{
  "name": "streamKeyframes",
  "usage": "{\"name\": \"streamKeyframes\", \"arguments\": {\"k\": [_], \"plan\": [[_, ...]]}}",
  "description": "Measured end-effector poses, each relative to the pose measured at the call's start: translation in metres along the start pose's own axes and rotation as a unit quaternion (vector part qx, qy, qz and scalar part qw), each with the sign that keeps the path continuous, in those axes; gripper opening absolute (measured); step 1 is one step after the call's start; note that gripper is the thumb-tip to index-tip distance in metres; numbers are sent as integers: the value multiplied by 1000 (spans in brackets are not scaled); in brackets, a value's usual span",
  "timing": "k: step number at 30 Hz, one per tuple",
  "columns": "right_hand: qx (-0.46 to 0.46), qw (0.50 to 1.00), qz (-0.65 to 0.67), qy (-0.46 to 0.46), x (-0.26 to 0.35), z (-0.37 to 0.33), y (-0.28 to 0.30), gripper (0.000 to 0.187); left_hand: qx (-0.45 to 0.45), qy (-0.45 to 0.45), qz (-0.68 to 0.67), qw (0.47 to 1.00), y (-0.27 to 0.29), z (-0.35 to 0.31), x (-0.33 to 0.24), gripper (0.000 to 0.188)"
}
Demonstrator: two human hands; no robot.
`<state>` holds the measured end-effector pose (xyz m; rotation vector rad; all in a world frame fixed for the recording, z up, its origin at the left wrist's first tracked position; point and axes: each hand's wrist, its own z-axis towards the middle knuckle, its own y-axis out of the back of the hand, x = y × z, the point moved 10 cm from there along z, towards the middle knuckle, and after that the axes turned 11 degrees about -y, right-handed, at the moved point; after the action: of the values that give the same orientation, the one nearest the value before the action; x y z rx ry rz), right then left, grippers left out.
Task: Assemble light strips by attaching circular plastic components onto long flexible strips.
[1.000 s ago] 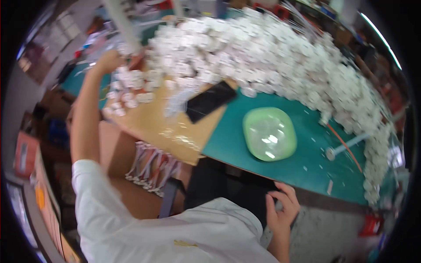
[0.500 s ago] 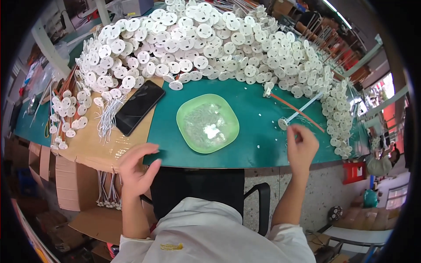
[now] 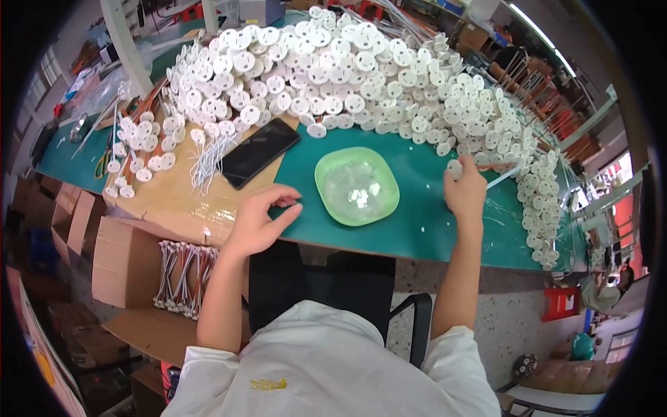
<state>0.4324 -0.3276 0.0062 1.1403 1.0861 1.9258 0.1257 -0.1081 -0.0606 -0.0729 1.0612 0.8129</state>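
Observation:
My left hand (image 3: 262, 219) hovers by the front edge of the table, left of the bowl, its fingers curved and thumb apart with nothing between them. A light green bowl (image 3: 322, 182) with clear, shiny small contents sits right of it. My right hand (image 3: 467, 191) is closed at the table's right, with a white round disc (image 3: 454, 169) at its fingertips. An orange strip (image 3: 497, 166) and a pale blue stick (image 3: 503, 178) extend to the right from behind that hand. The hand hides their near ends, so which one bears the disc I cannot tell.
A big heap of white disc-ended pieces (image 3: 319, 73) curves along the back and right. Left are a black phone (image 3: 260, 153), white strings (image 3: 208, 163) and a smaller disc cluster (image 3: 142, 135). Below the table's left, an open cardboard box (image 3: 128, 260) stands beside bundled pieces (image 3: 184, 278).
My right hand has moved forward to the white disc and now covers part of the stick. My left hand stays empty. The whole view has shifted and turned.

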Motion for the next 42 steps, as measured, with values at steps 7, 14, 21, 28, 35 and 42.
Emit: {"name": "streamKeyframes", "arguments": {"k": [7,14,21,28,35,42], "plan": [[-48,912,332,237,18,-145,83,25,7,-45,13,999,-31,-12,-46,8],[175,702,641,257,43,-230,41,26,109,-2,-421,901,-129,-62,-142,49],[-30,811,463,357,57,-264,72,32,19,99,-445,890,-116,-86,-120,36],[-47,794,476,374,70,-275,80,30,2,83,-447,891,-107,-97,-117,33],[27,783,470,407,90,-269,77,27,-17,113,-496,861,-98,-108,-105,48],[69,763,477,431,106,-274,77,28,15,34,-512,858,-80,-100,-112,37]]}}
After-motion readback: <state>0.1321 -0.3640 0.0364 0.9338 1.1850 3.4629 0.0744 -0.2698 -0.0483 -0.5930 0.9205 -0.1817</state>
